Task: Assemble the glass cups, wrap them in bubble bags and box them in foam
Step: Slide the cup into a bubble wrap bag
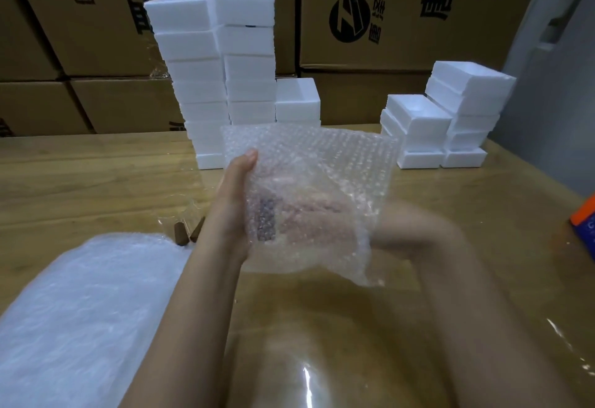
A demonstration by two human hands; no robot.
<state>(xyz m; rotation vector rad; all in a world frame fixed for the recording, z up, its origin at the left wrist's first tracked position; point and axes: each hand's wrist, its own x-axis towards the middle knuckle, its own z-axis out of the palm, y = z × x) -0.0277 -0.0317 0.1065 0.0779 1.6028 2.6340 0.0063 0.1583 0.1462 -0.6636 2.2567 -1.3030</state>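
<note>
Head view: the left hand [230,205] grips the bubble bag [322,156] by its left edge, thumb on the front and the other fingers hidden behind. The right hand [378,230] reaches into or behind the bag, and its fingers are too blurred to tell their state. Just right of the left fingers, inside the bag, a dark piece [267,221], probably the glass cup, lies with its long axis pointing away from the person. Bagging looks underway. Wrapping and the foam boxes [206,53] beyond the fingers remain.
</note>
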